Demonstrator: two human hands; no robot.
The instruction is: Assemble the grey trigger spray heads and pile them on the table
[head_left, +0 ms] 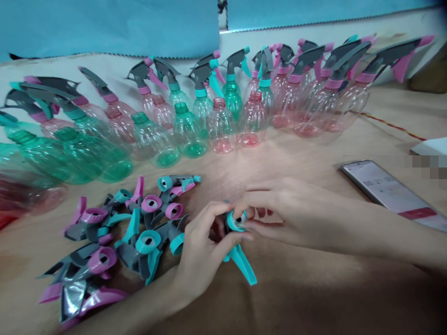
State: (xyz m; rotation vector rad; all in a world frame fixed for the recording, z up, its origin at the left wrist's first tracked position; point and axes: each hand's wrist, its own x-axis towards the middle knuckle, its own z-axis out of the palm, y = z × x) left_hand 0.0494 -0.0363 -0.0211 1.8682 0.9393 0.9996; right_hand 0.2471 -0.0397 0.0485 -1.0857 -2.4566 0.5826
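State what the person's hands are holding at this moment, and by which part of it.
Both hands hold one teal spray-trigger head. The left hand grips its body; the right hand pinches its round teal collar. The trigger lever hangs free below.

My left hand [204, 249] wraps the teal spray head [237, 242], so I see only its collar and trigger; its grey body is hidden. The bottles [45, 153] at the left edge are smeared and cut off. The phone [391, 193] screen digits are too blurred to read. A pixelated patch [424, 164] masks something beside the white object [431, 146], itself cropped.
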